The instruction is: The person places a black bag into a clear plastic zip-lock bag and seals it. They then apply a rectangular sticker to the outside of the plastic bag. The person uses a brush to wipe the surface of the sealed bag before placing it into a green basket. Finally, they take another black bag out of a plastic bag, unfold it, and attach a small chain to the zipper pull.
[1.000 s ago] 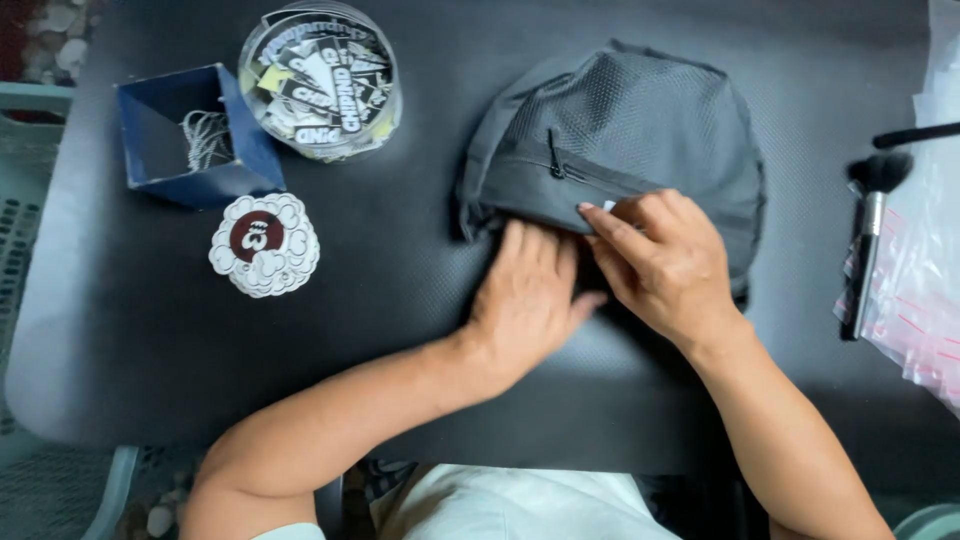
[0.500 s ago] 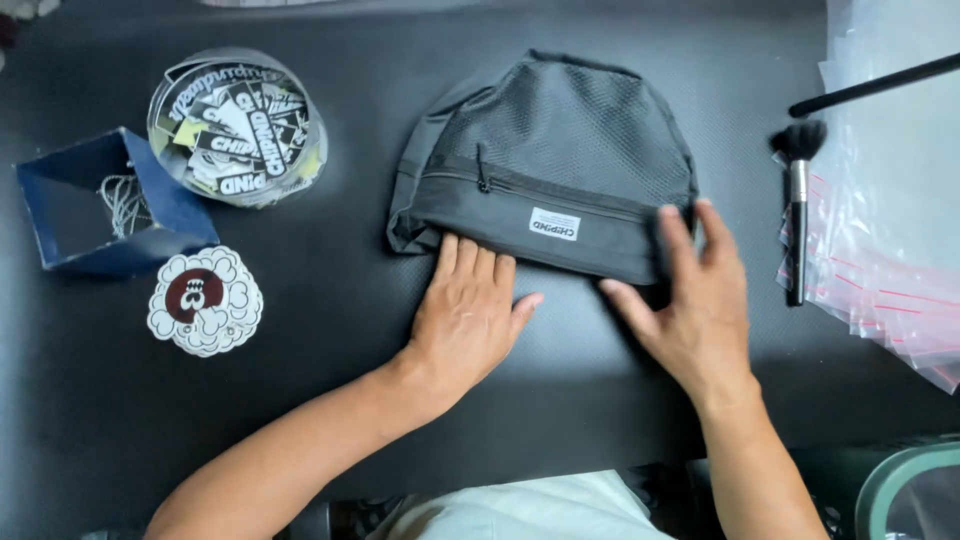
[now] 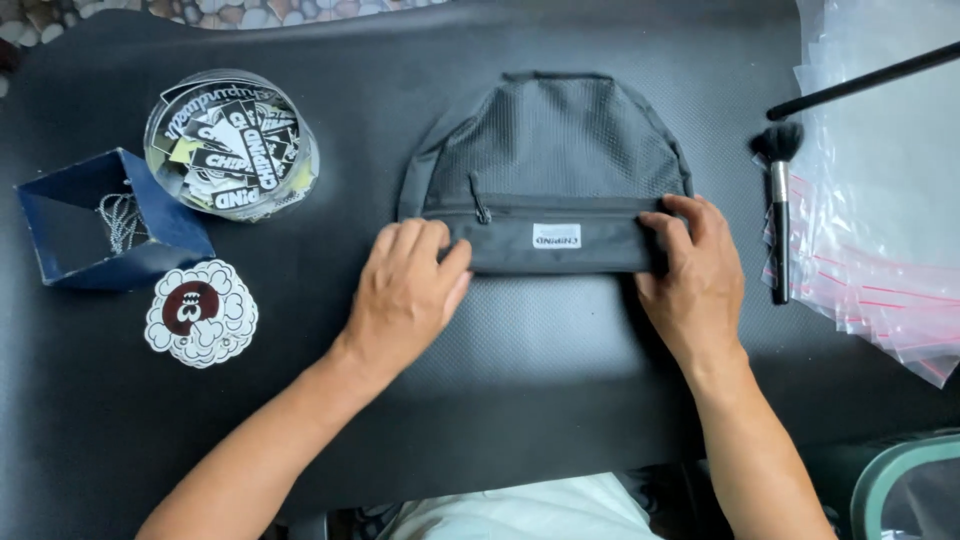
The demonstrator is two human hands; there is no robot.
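We are seeing a black textured mat (image 3: 520,400) covering the bench. At the far left a round clear tub (image 3: 232,145) is sitting, packed with black-and-white stickers. Just left of it and a little nearer, an open dark-blue box (image 3: 105,218) is lying with a thin pale chain (image 3: 120,220) coiled inside. Near the box, a cloud-shaped white sticker (image 3: 200,313) with a dark red centre is lying flat on the mat. On the right, a black-bristled brush (image 3: 778,205) is lying with its handle pointing near. Beside it, a stack of clear zip bags (image 3: 880,200) with red seal strips is spreading to the right edge, and a thin black rod (image 3: 865,80) is crossing over them.
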